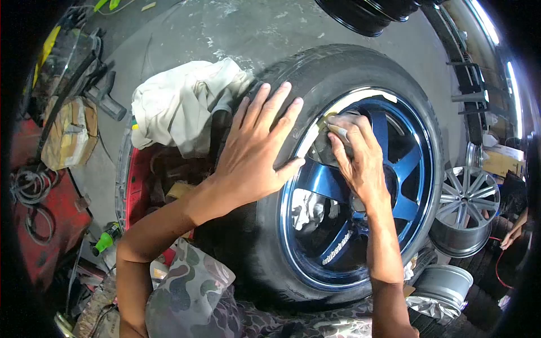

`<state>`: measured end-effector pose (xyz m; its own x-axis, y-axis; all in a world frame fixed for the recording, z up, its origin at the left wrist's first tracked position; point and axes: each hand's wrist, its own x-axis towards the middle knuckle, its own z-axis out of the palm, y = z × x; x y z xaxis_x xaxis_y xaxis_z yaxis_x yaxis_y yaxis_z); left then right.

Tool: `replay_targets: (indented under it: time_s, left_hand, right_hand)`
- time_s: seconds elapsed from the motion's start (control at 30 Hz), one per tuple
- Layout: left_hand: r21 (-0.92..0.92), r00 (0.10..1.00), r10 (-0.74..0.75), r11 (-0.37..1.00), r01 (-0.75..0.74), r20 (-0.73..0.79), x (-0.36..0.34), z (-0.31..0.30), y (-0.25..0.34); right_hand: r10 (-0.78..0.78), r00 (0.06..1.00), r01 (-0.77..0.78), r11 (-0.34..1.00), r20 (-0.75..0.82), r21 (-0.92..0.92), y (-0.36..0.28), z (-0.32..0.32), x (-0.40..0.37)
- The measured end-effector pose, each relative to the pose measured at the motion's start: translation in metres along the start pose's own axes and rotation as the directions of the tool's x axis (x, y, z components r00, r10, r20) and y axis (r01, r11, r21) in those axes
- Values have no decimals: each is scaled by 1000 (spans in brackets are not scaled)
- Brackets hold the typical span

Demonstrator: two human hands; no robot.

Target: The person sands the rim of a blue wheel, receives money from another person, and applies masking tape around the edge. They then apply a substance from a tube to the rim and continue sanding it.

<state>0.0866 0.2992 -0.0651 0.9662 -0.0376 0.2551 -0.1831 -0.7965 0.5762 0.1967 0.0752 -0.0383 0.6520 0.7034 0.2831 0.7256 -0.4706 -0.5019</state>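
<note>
A tire (360,63) on a deep blue spoked wheel (407,164) stands in front of me. My left hand (251,152) lies on the tire's sidewall and tread edge, fingers spread and holding nothing. On the upper left of the wheel's rim, my right hand (362,158) has its fingers curled around something greyish that I cannot make out. A pale strip like masking tape (307,141) runs along the rim's upper edge, passing close to those fingers. White lettering marks a lower spoke.
A white cloth (186,98) lies left of the tire over a red container (138,186). Silver wheels (465,197) stand at right, near another person's hand (510,236). A black wheel (360,17) is at the top. A wrapped box (69,132) and green bottle (107,239) are at left.
</note>
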Motion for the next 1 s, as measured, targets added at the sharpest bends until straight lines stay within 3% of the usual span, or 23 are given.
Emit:
replay_targets:
  time_s: [0.07, 0.23, 0.3, 0.4, 0.57, 0.63, 1.0]
  left_hand:
    - [-35, 999, -25, 999, 25, -20, 0, -1, 0]
    - [-63, 998, -43, 997, 40, -47, -1, 0, -3]
    - [-74, 998, -41, 997, 37, -50, -2, -1, -3]
    - [-70, 998, -41, 997, 38, -49, -2, 0, -3]
    - [-73, 998, -33, 997, 29, -53, -2, 3, -4]
    - [-70, 998, -35, 997, 31, -60, -2, 1, -5]
    - [-81, 998, -19, 997, 14, -59, -2, 2, -5]
  right_hand:
    - [-119, 986, 128, 989, 117, -72, 1, -1, 6]
    - [-136, 980, 151, 983, 146, -102, 5, 5, 18]
    - [-244, 957, 269, 948, 157, -169, 10, 4, 19]
    - [-327, 926, 353, 927, 188, -129, 0, 8, 15]
    - [-270, 940, 312, 928, 207, -202, 6, 1, 25]
    - [-285, 929, 315, 944, 237, -101, 0, 2, 24]
    - [-266, 949, 281, 957, 170, -69, 2, 9, 16]
